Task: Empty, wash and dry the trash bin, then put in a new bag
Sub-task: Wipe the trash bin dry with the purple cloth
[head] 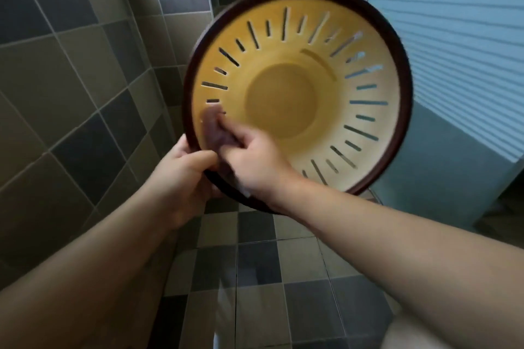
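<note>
While held up in the air with its mouth turned toward the camera, the trash bin [297,99] is seen from rim to bottom: a yellow inside, slits cut all round the wall, and a dark brown rim. Behind the bin and to its left a grey and brown tiled wall [71,79] is seen, below the bin a checked tiled floor [255,263], and to the right of the bin a pale blue ribbed panel [453,22]. The bin's lower left rim is gripped by the left hand [181,176]. A blurred purplish cloth [215,127] is pinched in the right hand [255,156] and pressed against the bin's inner wall, just inside the lower left rim.
</note>
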